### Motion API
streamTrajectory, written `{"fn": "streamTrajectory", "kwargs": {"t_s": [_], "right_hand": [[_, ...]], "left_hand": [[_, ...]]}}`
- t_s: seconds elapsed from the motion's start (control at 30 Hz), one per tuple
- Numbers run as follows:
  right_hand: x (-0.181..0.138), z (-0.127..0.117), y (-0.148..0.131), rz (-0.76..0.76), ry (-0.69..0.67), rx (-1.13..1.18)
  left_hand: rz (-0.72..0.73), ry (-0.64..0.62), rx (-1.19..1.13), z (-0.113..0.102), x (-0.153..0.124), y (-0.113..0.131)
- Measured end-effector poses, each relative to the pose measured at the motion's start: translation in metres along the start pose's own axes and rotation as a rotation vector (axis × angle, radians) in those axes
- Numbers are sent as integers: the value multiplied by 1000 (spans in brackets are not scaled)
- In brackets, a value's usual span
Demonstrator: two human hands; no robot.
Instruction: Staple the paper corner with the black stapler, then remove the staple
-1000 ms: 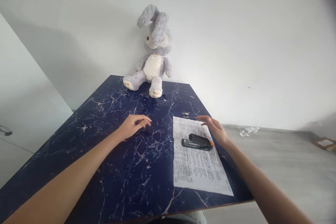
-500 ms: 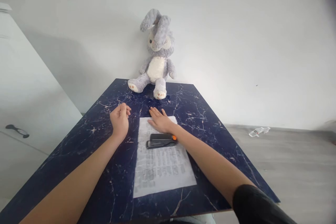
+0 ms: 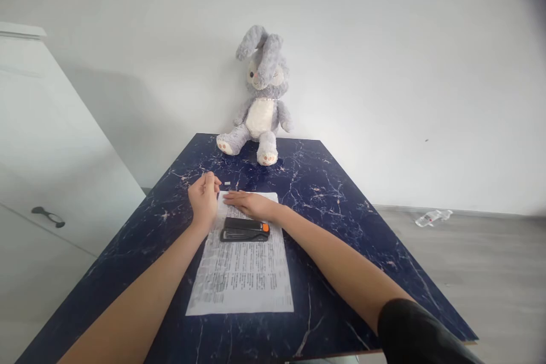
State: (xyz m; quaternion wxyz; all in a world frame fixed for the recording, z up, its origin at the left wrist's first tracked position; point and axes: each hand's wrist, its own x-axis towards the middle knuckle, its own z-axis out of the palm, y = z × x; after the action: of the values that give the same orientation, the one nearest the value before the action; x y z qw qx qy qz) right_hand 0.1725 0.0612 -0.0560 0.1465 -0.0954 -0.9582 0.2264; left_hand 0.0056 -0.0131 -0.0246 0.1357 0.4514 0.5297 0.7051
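Hands are set at the far end of the printed sheet (image 3: pixel 256 281): the right hand (image 3: pixel 251 205) is flattened palm down over its far portion, fingers extended toward the left edge of the tabletop (image 3: pixel 328 176); the left hand (image 3: pixel 203 198) is curled into a loose fist beside the sheet's far left corner, with no object showing in it. Whether the left hand touches the paper cannot be determined. The sheet lies on the near half of the tabletop, roughly midway between the left and right edges, its near end short of the near edge. The stapler (image 3: pixel 243 230) rests on the sheet, just on the near side of the right hand, its orange end toward the tabletop's right edge. The step in hand appears to be steadying or aligning the sheet. Apply light, even pressure through the flat palm; uneven pressure could crease or skew the paper. Move the sheet and stapler as one unit, since the stapler's weight may drag if the paper is pulled sharply. Use the left hand as a side guide at the corner. Maintain clearance from the small pale piece (image 3: pixel 227 183) beyond the sheet's far end, toward the tabletop's far edge.
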Motion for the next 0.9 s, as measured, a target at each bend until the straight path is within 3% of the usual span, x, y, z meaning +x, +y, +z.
{"fn": "streamTrajectory", "kwargs": {"t_s": [0.1, 0.2, 0.3, 0.4, 0.57, 0.73, 0.83, 0.9], "right_hand": [[-37, -14, 7, 4, 28, 11], [-72, -29, 12, 65, 58, 12], [-94, -37, 14, 105, 71, 24], [-98, -42, 15, 151, 108, 76], [-105, -67, -2, 398, 347, 210], [-130, -80, -56, 289, 89, 145], [-144, -69, -76, 285, 83, 62], [-155, -69, -75, 370, 141, 129]], "left_hand": [[-49, -145, -34, 2, -4, -5], [-39, -472, 35, 7, -12, -8], [140, -863, 201, 12, -21, -7], [387, -1103, 306, 14, -29, -4], [510, -1118, 487, 14, -34, -5], [468, -1084, 616, 14, -38, -14], [375, -1052, 644, 16, -43, -18], [312, -1045, 644, 18, -46, -17]]}}
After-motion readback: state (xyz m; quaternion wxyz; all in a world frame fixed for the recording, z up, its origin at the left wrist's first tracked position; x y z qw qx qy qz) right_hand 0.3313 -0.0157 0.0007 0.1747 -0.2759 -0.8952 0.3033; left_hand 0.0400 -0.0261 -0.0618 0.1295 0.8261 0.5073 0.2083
